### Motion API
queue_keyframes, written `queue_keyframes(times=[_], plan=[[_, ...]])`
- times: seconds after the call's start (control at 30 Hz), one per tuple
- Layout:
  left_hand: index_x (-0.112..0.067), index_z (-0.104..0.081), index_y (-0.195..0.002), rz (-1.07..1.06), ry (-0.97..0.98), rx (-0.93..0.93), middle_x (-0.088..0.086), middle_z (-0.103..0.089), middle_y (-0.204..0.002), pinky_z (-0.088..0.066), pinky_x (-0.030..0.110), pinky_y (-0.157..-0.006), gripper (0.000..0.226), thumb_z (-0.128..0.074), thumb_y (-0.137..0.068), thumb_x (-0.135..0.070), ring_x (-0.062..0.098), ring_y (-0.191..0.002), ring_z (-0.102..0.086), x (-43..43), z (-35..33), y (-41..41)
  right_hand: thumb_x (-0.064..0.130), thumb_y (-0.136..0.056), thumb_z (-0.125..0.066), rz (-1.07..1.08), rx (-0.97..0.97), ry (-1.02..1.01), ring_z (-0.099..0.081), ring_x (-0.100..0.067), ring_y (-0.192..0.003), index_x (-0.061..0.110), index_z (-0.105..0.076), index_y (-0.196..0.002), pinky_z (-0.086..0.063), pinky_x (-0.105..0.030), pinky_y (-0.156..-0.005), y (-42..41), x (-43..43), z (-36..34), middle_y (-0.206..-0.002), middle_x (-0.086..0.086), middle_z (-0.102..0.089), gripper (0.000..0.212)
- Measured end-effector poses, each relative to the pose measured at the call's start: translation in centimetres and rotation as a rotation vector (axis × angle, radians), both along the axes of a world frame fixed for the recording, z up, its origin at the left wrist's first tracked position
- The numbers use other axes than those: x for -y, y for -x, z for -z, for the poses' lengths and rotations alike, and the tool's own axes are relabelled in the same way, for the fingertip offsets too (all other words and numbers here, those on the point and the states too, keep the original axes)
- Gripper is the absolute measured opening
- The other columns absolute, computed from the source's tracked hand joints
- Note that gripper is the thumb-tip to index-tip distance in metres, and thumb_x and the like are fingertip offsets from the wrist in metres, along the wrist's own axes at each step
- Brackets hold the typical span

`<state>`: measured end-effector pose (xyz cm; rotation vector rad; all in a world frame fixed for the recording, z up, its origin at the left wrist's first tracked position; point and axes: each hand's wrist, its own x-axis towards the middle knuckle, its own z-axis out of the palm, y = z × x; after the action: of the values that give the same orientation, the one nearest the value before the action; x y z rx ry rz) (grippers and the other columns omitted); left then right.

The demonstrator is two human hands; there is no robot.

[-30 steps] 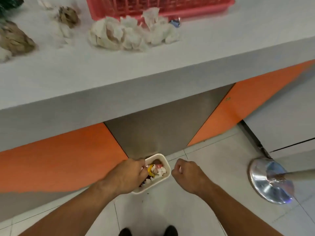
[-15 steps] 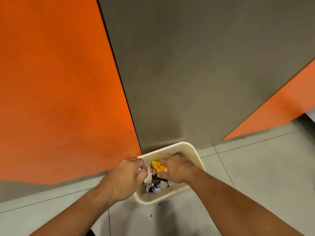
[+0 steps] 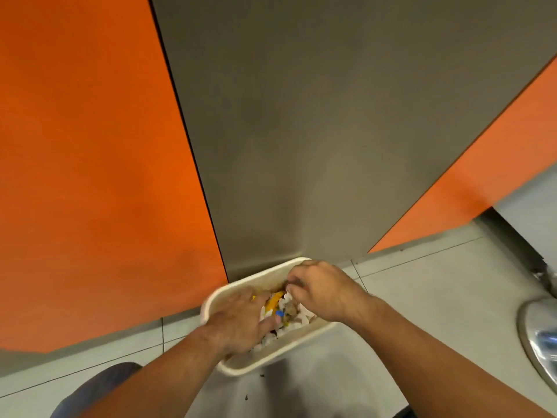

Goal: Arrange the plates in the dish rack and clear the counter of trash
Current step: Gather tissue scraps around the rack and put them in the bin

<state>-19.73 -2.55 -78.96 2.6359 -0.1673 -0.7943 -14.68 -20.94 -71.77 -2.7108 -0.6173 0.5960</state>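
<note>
A broad orange panel (image 3: pixel 90 146) and a dull grey metal panel (image 3: pixel 316 116) fill the wall face ahead, with a second orange panel (image 3: pixel 482 182) slanting in at right. Below them runs a pale tiled floor (image 3: pixel 422 297) crossed by dark grout lines. At the right edge a polished chrome base (image 3: pixel 539 333) stands on the tiles, and at lower left a knee in blue cloth (image 3: pixel 99 390) juts into view. A cream rectangular bin (image 3: pixel 262 365) sits on the floor at the foot of the grey panel, close to the seam where it meets the orange, and holds the trash (image 3: pixel 289 312): crumpled white paper, a yellow scrap (image 3: pixel 272 301) and a small blue piece (image 3: pixel 280 313). A person reaches into it with both bare arms. The left hand (image 3: pixel 241 321) lies spread, fingers straight, pressing on the paper. The right hand (image 3: pixel 325 288) hovers at the bin's far end with fingers curled; motion blur hides whether they pinch anything. Dark crumbs (image 3: pixel 262 375) dot the tiles just in front of the bin.
</note>
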Motion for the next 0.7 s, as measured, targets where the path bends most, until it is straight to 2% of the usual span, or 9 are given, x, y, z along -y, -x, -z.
queue_keyframes(times=[0.03, 0.07, 0.17, 0.27, 0.33, 0.47, 0.6, 0.7], plan=[[-0.033, -0.026, -0.145, 0.020, -0.003, -0.056, -0.001, -0.029, -0.153, -0.030, 0.038, -0.111, 0.065, -0.034, -0.089, -0.067, 0.022, -0.138, -0.030, -0.2, 0.5, 0.3, 0.039, -0.094, -0.047, 0.012, -0.003, 0.002, -0.054, -0.013, -0.090, 0.027, -0.064, -0.101, -0.045, -0.029, -0.075, 0.0, 0.2, 0.0, -0.100, 0.008, -0.059, 0.022], [-0.033, -0.024, -0.147, 0.018, 0.001, -0.045, -0.001, -0.027, -0.154, -0.028, 0.038, -0.113, 0.068, -0.033, -0.089, -0.068, 0.022, -0.139, -0.028, -0.5, 0.2, 0.3, 0.040, -0.093, -0.047, 0.022, -0.011, 0.006, -0.055, -0.014, -0.093, 0.028, -0.063, -0.103, -0.047, -0.031, -0.077, 0.2, 0.4, -0.3, -0.102, 0.008, -0.059, 0.022], [-0.033, -0.039, -0.140, 0.016, 0.055, 0.105, -0.006, -0.046, -0.141, -0.040, 0.033, -0.102, 0.058, -0.035, -0.092, -0.064, 0.016, -0.125, -0.046, -1.7, -3.9, -0.1, 0.040, -0.092, -0.048, 0.052, -0.042, 0.010, -0.056, -0.016, -0.097, 0.029, -0.062, -0.109, -0.049, -0.034, -0.081, 0.6, 0.7, -2.1, -0.109, 0.007, -0.059, 0.025], [-0.035, -0.049, -0.129, 0.043, 0.107, 0.147, -0.012, -0.054, -0.126, -0.046, 0.033, -0.092, 0.056, -0.032, -0.088, -0.070, 0.009, -0.110, -0.052, -2.7, -12.0, 0.1, 0.042, -0.092, -0.050, 0.095, -0.065, -0.035, -0.054, -0.016, -0.103, 0.029, -0.059, -0.119, -0.047, -0.033, -0.086, 1.2, 0.7, -7.3, -0.118, 0.007, -0.056, 0.031], [-0.038, -0.054, -0.120, 0.061, 0.115, 0.181, -0.016, -0.058, -0.114, -0.049, 0.033, -0.085, 0.064, -0.024, -0.081, -0.079, 0.005, -0.099, -0.054, -2.9, -17.9, 0.4, 0.045, -0.092, -0.050, 0.094, -0.063, -0.059, -0.054, -0.017, -0.106, 0.030, -0.058, -0.120, -0.047, -0.037, -0.090, 1.7, 0.8, -12.1, -0.120, 0.007, -0.056, 0.033], [-0.037, -0.057, -0.106, 0.084, 0.085, 0.230, -0.018, -0.058, -0.099, -0.051, 0.033, -0.077, 0.072, -0.014, -0.075, -0.085, 0.004, -0.089, -0.055, -2.2, -30.0, 1.5, 0.045, -0.088, -0.052, 0.096, -0.045, -0.104, -0.055, -0.015, -0.099, 0.033, -0.058, -0.111, -0.050, -0.039, -0.086, 2.9, 1.4, -23.1, -0.112, 0.009, -0.059, 0.027], [-0.035, -0.056, -0.102, 0.164, 0.057, 0.253, -0.018, -0.058, -0.097, -0.052, 0.031, -0.074, 0.052, -0.027, -0.085, -0.075, 0.002, -0.086, -0.055, -0.8, -42.3, 3.1, 0.046, -0.088, -0.052, 0.091, -0.028, -0.116, -0.057, -0.015, -0.098, 0.033, -0.058, -0.108, -0.051, -0.040, -0.085, 4.2, 2.3, -34.9, -0.111, 0.009, -0.061, 0.025], [-0.034, -0.054, -0.094, 0.207, 0.053, 0.362, -0.018, -0.055, -0.088, -0.051, 0.027, -0.068, 0.047, -0.027, -0.087, -0.072, 0.000, -0.077, -0.053, 0.6, -51.3, 3.8, 0.045, -0.091, -0.051, 0.088, 0.009, -0.124, -0.055, -0.014, -0.099, 0.031, -0.059, -0.111, -0.050, -0.037, -0.085, 5.0, 3.2, -43.4, -0.113, 0.007, -0.060, 0.026]])
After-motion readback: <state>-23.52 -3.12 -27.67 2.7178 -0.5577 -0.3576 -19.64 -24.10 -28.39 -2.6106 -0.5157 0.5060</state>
